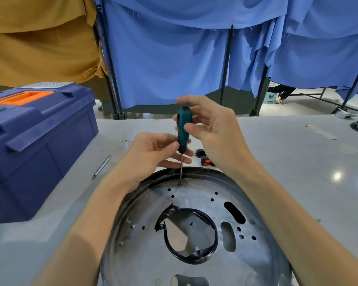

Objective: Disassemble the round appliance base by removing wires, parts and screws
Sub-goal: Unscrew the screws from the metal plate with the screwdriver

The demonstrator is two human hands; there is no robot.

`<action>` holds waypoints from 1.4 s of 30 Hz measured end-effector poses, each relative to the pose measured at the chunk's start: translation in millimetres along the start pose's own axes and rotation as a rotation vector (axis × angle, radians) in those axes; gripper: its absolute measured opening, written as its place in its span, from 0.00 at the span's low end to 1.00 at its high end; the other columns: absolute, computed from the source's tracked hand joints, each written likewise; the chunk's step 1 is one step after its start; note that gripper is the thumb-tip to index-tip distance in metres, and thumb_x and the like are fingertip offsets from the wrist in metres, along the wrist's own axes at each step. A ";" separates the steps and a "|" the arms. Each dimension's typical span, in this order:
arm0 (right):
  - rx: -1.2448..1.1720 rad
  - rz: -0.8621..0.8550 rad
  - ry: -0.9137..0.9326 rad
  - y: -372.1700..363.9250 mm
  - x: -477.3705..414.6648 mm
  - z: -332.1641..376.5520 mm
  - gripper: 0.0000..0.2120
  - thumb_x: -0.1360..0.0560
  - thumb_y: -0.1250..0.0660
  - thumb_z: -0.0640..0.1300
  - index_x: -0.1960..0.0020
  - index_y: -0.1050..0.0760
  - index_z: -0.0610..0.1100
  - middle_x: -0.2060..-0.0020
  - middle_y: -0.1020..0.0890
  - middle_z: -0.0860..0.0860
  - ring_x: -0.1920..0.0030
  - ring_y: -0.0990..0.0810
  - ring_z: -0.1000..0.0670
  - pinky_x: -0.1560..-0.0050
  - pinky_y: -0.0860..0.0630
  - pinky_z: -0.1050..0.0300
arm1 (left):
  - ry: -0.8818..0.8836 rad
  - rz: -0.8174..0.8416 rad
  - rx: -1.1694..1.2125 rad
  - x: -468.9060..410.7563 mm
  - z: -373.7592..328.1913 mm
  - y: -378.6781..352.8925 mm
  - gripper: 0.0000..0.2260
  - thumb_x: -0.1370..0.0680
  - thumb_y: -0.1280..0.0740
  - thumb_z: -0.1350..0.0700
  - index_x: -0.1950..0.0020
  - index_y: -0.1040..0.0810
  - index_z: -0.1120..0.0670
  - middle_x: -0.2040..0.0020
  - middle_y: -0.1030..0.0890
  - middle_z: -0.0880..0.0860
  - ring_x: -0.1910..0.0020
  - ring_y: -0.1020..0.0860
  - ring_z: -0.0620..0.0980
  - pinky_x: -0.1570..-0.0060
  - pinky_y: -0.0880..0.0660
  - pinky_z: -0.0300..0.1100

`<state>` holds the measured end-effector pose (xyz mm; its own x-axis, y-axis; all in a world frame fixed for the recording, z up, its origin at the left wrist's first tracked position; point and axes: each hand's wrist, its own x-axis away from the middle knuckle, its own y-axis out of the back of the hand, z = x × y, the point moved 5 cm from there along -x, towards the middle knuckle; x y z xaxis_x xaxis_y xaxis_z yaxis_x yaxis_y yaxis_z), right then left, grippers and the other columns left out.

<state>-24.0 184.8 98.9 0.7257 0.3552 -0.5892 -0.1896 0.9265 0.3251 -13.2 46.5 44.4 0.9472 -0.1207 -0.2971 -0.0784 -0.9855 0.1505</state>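
The round appliance base (196, 200) lies flat at the near edge of the surface (277, 162), about midway along it, and runs out of view at the bottom. It is a dull silver metal disc inside a dark raised rim. The disc is pierced by many small round holes and two oblong slots to the right of centre. A large central opening is lined by a black ring (216, 234) that looks torn and crumpled on its left side. Two screw heads (252, 221) show on the plate, one towards the right and one towards the left.

A screwdriver (183, 129) with a teal handle and black collar stands upright, its tip on a screw (180, 184) near the base's far rim. The left hand (151, 155) pinches the collar at the foot of the handle. The right hand (215, 131) curls round the upper handle, thumb on its side, with one blurred finger over the top.

A blue toolbox (39, 141) with an orange grip sits at the left edge, with a slim metal rod (101, 167) lying just beside it. Small black and red switch parts (205, 159) lie just beyond the base's far rim.
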 end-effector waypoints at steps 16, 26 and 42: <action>0.043 0.007 0.033 -3.3 3.1 4.6 0.16 0.28 0.26 0.42 0.43 0.21 0.53 0.50 0.20 0.53 0.51 0.22 0.56 0.50 0.22 0.59 | -0.017 -0.082 -0.017 -2.2 -1.3 3.8 0.19 0.36 0.24 0.56 0.49 0.20 0.64 0.61 0.17 0.53 0.60 0.15 0.58 0.59 0.18 0.44; 0.032 0.003 0.026 -3.2 2.3 3.8 0.14 0.27 0.28 0.41 0.44 0.22 0.51 0.50 0.20 0.52 0.52 0.22 0.57 0.51 0.21 0.59 | -0.001 -0.088 0.002 -2.0 0.0 3.8 0.15 0.33 0.25 0.57 0.51 0.21 0.63 0.62 0.17 0.53 0.59 0.15 0.59 0.57 0.18 0.46; 0.029 -0.038 0.003 1.6 -0.2 0.7 0.18 0.26 0.31 0.34 0.39 0.23 0.49 0.52 0.20 0.53 0.54 0.22 0.56 0.55 0.23 0.67 | 0.025 -0.002 0.008 0.3 1.0 -2.4 0.10 0.25 0.33 0.55 0.47 0.19 0.58 0.56 0.14 0.57 0.55 0.15 0.55 0.53 0.18 0.44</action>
<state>-24.0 186.1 100.0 0.7302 0.3204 -0.6034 -0.1426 0.9352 0.3240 -13.0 48.8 43.0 0.9547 -0.1159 -0.2740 -0.0790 -0.9867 0.1421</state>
